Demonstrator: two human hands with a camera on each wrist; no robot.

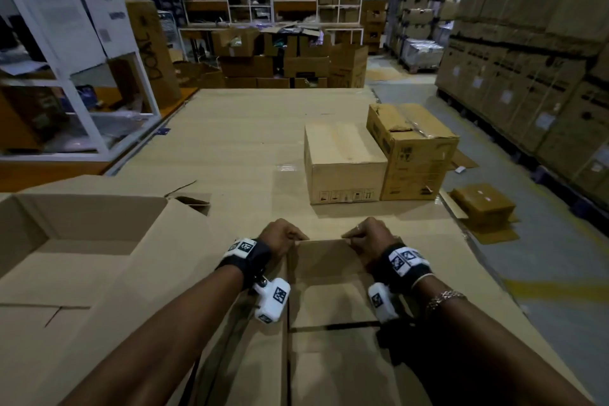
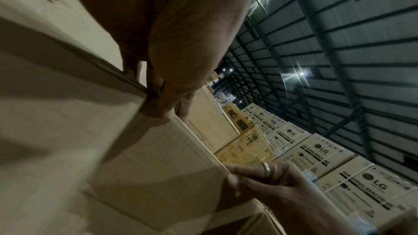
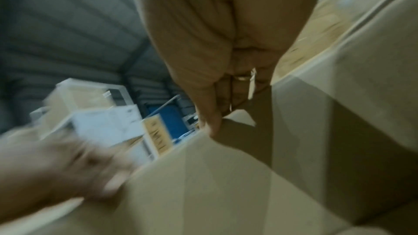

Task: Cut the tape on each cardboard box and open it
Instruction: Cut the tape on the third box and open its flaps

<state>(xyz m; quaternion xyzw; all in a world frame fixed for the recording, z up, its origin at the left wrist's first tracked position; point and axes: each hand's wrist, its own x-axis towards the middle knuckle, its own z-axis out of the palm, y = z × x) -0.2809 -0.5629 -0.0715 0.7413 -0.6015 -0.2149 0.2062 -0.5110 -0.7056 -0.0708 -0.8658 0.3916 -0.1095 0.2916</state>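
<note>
A brown cardboard flap [image 1: 324, 260] of the box right in front of me stands raised, its far edge level with my knuckles. My left hand [image 1: 295, 237] pinches that edge near its left corner, thumb on the near face and fingers curled over the far side [image 2: 158, 99]. My right hand [image 1: 352, 237], with a ring on one finger, grips the same edge near the right corner [image 3: 212, 122]. In the left wrist view the flap [image 2: 147, 158] runs between both hands. The right wrist view is blurred. No tape shows on this flap.
An opened box [image 1: 75, 241] lies at my left. Two closed boxes [image 1: 342, 161] [image 1: 412, 148] stand ahead on the cardboard-covered floor [image 1: 230, 142], and a flattened box [image 1: 481, 204] lies to the right. Stacked cartons [image 1: 543, 59] line the right wall; a white rack [image 1: 66, 59] stands on the left.
</note>
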